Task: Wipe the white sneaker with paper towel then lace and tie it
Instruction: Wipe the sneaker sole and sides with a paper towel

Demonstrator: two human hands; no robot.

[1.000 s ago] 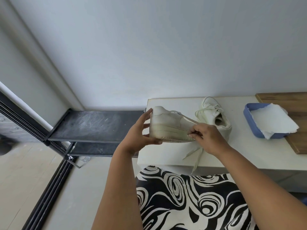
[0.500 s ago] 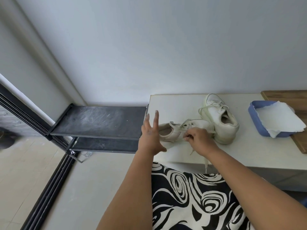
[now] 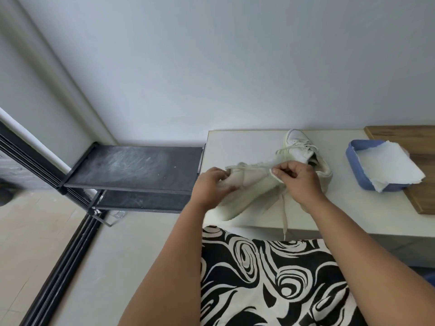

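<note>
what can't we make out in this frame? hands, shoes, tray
Head view only:
- Near sneaker: motion-blurred; left hand covers its heel end, so lacing state is unreadable.
- Right hand: pinches something pale; lace or tongue, cannot tell.
- Far sneaker: rear part hidden behind the right hand.
- Blue tray: paper towel covers the inside.
- Wooden board: cut off by the right edge.

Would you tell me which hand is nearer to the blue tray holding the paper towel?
Right. The right hand is left of the blue tray; the left hand is farther left.
</note>
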